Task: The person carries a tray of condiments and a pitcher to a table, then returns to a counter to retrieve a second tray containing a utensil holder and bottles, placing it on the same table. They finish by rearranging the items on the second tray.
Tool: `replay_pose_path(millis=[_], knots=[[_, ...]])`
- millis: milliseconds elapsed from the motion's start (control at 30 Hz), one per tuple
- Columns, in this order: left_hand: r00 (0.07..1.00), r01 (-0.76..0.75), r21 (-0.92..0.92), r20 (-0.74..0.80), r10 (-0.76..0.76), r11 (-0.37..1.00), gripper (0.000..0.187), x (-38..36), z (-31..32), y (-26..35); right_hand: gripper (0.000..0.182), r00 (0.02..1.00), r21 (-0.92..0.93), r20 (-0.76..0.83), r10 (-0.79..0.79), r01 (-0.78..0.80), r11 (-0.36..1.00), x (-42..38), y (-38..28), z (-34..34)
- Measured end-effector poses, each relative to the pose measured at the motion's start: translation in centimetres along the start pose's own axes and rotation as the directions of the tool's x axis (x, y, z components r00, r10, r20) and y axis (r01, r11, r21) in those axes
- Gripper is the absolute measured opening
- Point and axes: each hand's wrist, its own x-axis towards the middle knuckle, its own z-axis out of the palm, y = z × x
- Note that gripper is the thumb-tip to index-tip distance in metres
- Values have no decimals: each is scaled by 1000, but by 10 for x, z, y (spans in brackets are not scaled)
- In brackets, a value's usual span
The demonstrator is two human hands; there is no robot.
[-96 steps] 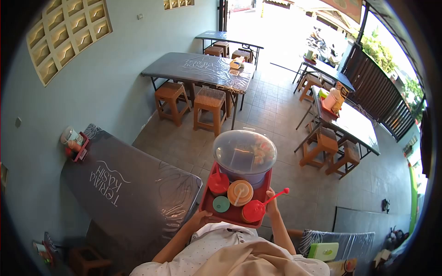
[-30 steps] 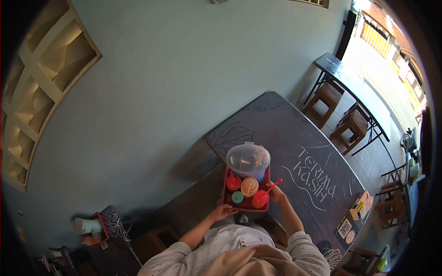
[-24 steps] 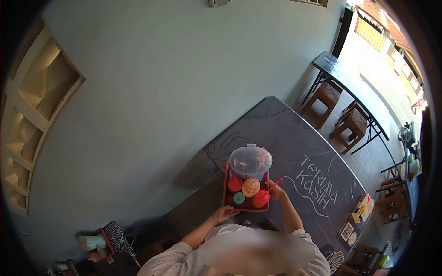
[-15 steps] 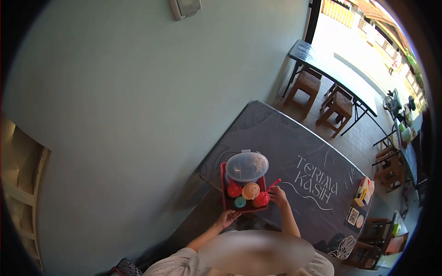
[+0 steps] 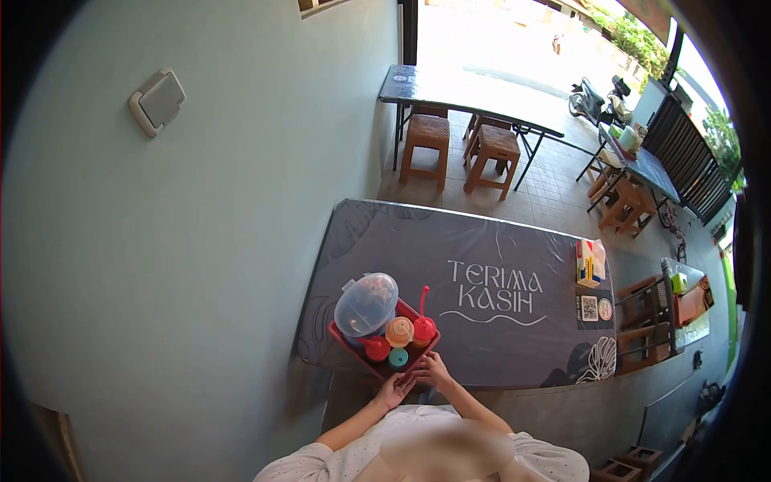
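Observation:
A red tray point(image 5: 351, 347) rests near the left end of a dark table, turned at an angle. In it stand a large oval container point(image 5: 365, 305) with a translucent lid, a red-topped container point(image 5: 376, 349), an orange-lidded jar point(image 5: 400, 332), a teal-lidded container point(image 5: 397, 358) and a red bottle point(image 5: 424, 328) with a long spout or handle. My left hand point(image 5: 394, 391) holds the tray's near corner, partly beneath the rim. My right hand point(image 5: 434, 372) grips the near right edge, close beside the left; its fingertips are small in view.
The table point(image 5: 498, 345) bears white lettering, with a tissue pack point(image 5: 590, 263) at its right end. A wall point(image 5: 217, 241) rises close on the left. Beyond are stools point(image 5: 426, 140) under another table point(image 5: 474, 100), and a motorbike point(image 5: 594, 100) outside.
My right hand has moved from beside the red bottle to the tray's near edge, close to my left hand. The tray has turned to a slant. The head view has also rotated.

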Motion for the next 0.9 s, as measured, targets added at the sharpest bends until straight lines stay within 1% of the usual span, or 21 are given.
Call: replay_pose_path(millis=[33,67,100,133,167,233,267,300,367,400,433,467,500,567,600,667,733,767,833,900], knots=[[1000,-1,-3,1,1,1000,17,0,4,2,28,1000,5,-9,15,-15,1000,7,-7,-3],[998,60,125,-7,-60,990,18,-2,7,4,23,999,-39,-27,21,-22,999,17,-10,-6],[993,118,256,-20,-116,960,19,-5,13,9,23,1000,-44,-23,17,-18,999,24,-13,-7],[988,152,424,-98,-122,893,25,-8,19,12,22,999,-46,-34,21,-22,999,31,-17,-8],[989,147,416,-94,-118,897,25,-7,23,15,21,998,-51,-46,31,-33,998,36,-18,-10],[957,222,582,-284,-61,783,34,-5,24,27,20,999,-41,-44,33,-34,999,49,-15,-15],[959,225,541,-271,-86,810,38,2,19,40,19,999,-22,-44,26,-27,999,56,-18,-16],[960,220,543,-269,-80,811,38,0,20,47,19,999,-24,-39,22,-23,999,57,-21,-15],[973,114,741,-218,76,662,39,-9,21,55,17,998,1,-58,-19,19,1000,56,-25,-16],[973,115,740,-219,76,663,39,-15,25,62,17,998,0,-58,-18,18,1000,56,-28,-15],[960,-15,717,-184,209,697,37,-21,29,68,17,997,-2,-69,-30,30,1000,57,-32,-14],[927,-145,687,-158,341,712,36,-24,31,75,17,996,-6,-81,-39,39,999,58,-36,-13],[925,-143,683,-165,343,716,36,-24,29,82,17,997,-8,-77,-32,31,999,59,-40,-13],[826,-364,669,-89,556,648,25,-21,29,90,19,998,-18,-49,-30,30,999,60,-48,-15],[824,-364,665,-96,558,652,25,-16,33,92,19,997,-23,-58,-40,39,999,63,-52,-14],[752,-300,764,-179,634,572,16,-8,41,97,19,998,-38,-52,-43,41,998,72,-60,-12],[714,-349,745,-181,677,568,12,0,47,102,19,998,-57,-44,-35,33,998,81,-68,-11],[698,-365,719,-209,685,592,13,2,50,104,20,999,-38,-21,-41,40,998,87,-72,-9],[669,-395,686,-242,703,612,13,9,55,113,21,998,-70,-56,-20,16,997,107,-77,-6],[669,-419,648,-253,699,636,13,16,61,120,22,999,-90,-51,-16,11,996,124,-86,1]])
